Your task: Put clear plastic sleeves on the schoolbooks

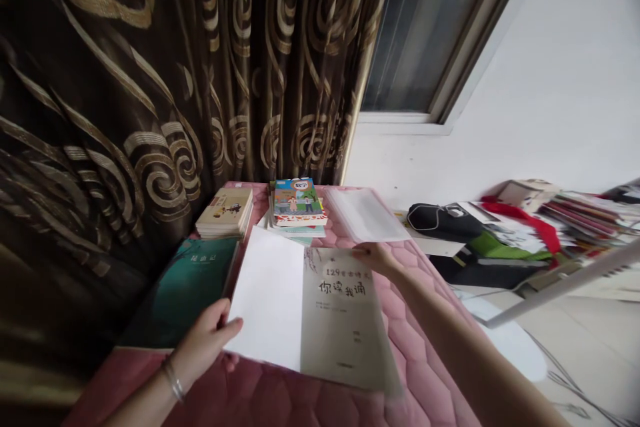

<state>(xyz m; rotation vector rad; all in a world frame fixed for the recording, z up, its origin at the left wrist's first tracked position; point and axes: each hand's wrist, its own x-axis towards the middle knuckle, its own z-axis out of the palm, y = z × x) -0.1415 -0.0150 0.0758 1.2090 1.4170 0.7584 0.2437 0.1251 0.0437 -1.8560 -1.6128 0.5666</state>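
Note:
An open book (340,327) lies in front of me, with Chinese characters and "129" printed on its grey right-hand page. Its left side (270,300) is plain white. My left hand (210,330), with a bracelet at the wrist, grips the white side's lower left edge, thumb on top. At the top right corner of the page, my right hand (375,259) is closed with its fingers pinched on the edge. Along the right, the page edge is blurred, and a see-through layer seems to reach past it. A dark green book (195,293) lies left of the open one.
Beyond are a stack of tan books (225,210), a pile topped by a colourful mathematics textbook (300,200), and translucent sheets (367,213), all on a pink quilted surface (270,393). A patterned curtain (240,67) hangs behind. Papers and a black bag (445,220) lie right.

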